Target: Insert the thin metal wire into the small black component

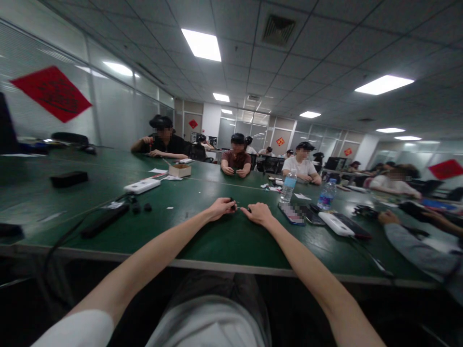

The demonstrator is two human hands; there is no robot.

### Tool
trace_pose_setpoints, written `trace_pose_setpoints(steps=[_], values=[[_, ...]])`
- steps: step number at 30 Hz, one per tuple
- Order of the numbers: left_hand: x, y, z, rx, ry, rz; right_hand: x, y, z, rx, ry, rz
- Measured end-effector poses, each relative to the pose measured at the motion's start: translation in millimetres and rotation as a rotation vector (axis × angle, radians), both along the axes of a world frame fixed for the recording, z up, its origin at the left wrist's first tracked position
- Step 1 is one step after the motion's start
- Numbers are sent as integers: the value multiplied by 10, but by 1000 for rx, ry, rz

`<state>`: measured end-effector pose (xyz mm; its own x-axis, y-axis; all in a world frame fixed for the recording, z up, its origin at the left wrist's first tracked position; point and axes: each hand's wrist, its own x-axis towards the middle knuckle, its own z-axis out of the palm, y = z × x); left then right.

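Your forearms reach across the green desk [202, 246]. Your left hand [220, 208] curls around a small black object [230, 199]. A thin strand [240, 208] runs sideways from it toward your right hand [258, 214], whose fingers [248, 209] are pinched together at its far end; you cannot tell whether they clamp it.

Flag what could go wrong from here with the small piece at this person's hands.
The small dark item at the left hand could be lost if dropped, since it barely stands out on the dark green table. The right hand is near a water bottle; knocking it could wet the phone.
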<state>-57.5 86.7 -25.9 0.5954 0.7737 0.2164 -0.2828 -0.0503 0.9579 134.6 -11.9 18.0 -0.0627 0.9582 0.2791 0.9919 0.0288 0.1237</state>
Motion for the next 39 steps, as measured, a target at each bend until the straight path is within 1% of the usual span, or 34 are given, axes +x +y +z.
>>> trace_pose_setpoints(steps=[5,9,11,13,15,17,20,23,25,30,34,39], values=[[23,53,-40,9,15,52,-45,29,-82,9,33,-47],[20,37,-21,22,14,70,-77,98,-138,15,95,-55],[26,4,-4,30,24,52,-70,148,-131,36,172,-106],[43,-31,11,39,38,25,-27,189,-102,67,257,-186],[64,-53,21,47,39,21,55,207,-71,90,286,-226],[73,-53,28,54,24,50,154,198,-56,87,252,-197],[50,-34,36,61,4,103,259,164,-66,19,184,-104],[16,-31,40,75,-2,127,253,149,-84,-23,143,-17],[6,-43,41,89,3,130,203,150,-89,-30,114,17],[16,-78,49,114,35,132,94,150,-88,-55,63,31],[19,-84,58,132,44,119,92,136,-86,-43,53,22],[20,-78,55,141,45,118,100,128,-82,-42,46,47]])
